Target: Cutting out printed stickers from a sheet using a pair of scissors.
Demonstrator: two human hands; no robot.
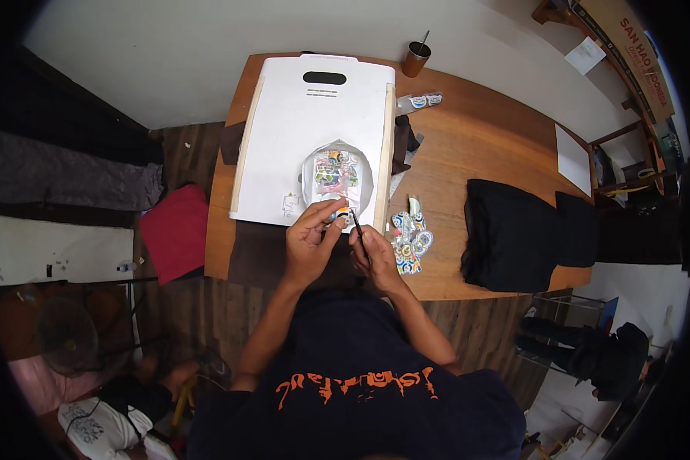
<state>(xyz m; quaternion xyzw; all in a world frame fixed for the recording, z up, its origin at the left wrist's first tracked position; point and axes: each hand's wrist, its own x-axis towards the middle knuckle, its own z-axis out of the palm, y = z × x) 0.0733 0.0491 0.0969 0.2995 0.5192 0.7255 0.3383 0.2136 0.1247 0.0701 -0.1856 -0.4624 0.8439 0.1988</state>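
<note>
Over the near edge of a white panel, my left hand pinches a small colourful printed piece, perhaps a sticker. My right hand is closed round a slim dark tool, its tip close to that piece. Whether the tool is tweezers or a blade is too small to tell. Just beyond my fingers, a round pale dish or recess on the panel holds several colourful printed pieces. Beside my right hand, more cut printed pieces lie in a heap on the wooden table.
The wooden table carries folded black cloth at right, a brown cup at the back and a clear strip with printed pieces. Red cloth hangs at left. Another person is at the lower left.
</note>
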